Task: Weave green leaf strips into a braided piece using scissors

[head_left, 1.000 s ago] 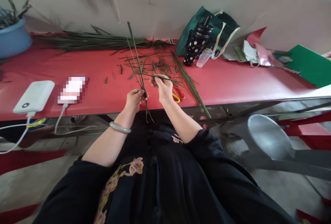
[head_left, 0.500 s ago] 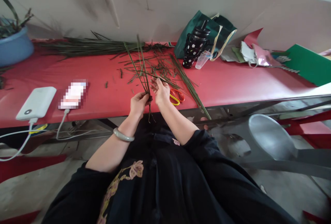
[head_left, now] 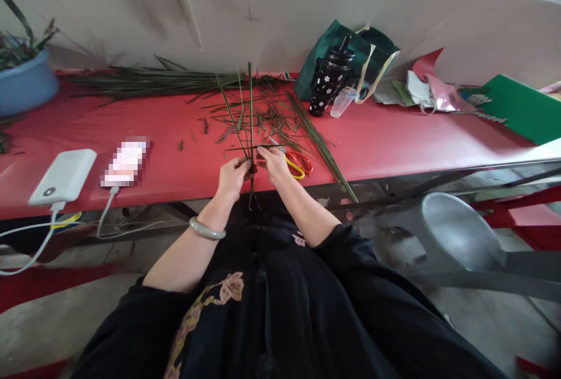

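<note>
My left hand [head_left: 233, 177] pinches a small bundle of thin green leaf strips [head_left: 246, 116] that stand up and fan out above it, with short ends hanging below. My right hand [head_left: 273, 164] is right beside it and grips one strip laid crosswise across the upright ones. Both hands hover at the near edge of the red table [head_left: 394, 134]. Red and yellow scissors [head_left: 298, 163] lie just right of my right hand.
Loose strips [head_left: 272, 113] are scattered behind the hands, with a long pile [head_left: 149, 78] by the wall. A white power bank [head_left: 63, 176] and phone [head_left: 125, 162] lie left, a blue basin [head_left: 24, 81] far left. A black bottle [head_left: 326, 84], green bag [head_left: 346, 55], papers and a metal stool [head_left: 456, 230] are at the right.
The hands have moved a little closer together. The upright strips now stand straighter, and my right hand has drawn one strip crosswise across them.
</note>
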A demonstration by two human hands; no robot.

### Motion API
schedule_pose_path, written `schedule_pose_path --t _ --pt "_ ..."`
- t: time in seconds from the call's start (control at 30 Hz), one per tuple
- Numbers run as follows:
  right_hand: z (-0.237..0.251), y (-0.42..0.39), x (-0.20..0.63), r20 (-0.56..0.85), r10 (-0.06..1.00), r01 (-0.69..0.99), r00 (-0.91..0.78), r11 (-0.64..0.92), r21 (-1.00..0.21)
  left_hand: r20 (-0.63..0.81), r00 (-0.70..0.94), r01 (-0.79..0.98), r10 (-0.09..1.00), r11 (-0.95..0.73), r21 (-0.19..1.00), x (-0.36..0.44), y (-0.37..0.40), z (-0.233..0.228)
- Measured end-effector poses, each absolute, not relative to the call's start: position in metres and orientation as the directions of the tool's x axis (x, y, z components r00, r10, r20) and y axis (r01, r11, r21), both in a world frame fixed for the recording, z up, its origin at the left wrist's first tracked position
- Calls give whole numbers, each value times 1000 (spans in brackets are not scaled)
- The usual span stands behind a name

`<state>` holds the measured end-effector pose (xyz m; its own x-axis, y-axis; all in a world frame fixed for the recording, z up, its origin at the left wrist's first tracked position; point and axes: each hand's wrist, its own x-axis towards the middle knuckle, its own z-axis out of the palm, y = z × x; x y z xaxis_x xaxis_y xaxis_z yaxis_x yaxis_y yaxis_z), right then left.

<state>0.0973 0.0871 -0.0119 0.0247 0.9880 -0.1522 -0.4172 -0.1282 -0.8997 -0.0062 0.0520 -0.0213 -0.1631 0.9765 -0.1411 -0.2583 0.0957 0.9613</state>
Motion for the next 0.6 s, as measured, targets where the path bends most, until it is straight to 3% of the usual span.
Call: schedule_pose_path --t 0.13,0.4,0.6 --pt "-21 80 97 -128 986 -397 -110 -161 -903 -148 -152 -263 977 104 959 -7 53 -24" --pt "-34 69 103 -127 983 -382 -135 -169 -908 -145 -178 -211 973 106 972 -10 53 -36" --pt "-34 68 109 -127 973 -301 -191 -181 -936 -165 -84 -196 983 146 970 -12 53 -35"
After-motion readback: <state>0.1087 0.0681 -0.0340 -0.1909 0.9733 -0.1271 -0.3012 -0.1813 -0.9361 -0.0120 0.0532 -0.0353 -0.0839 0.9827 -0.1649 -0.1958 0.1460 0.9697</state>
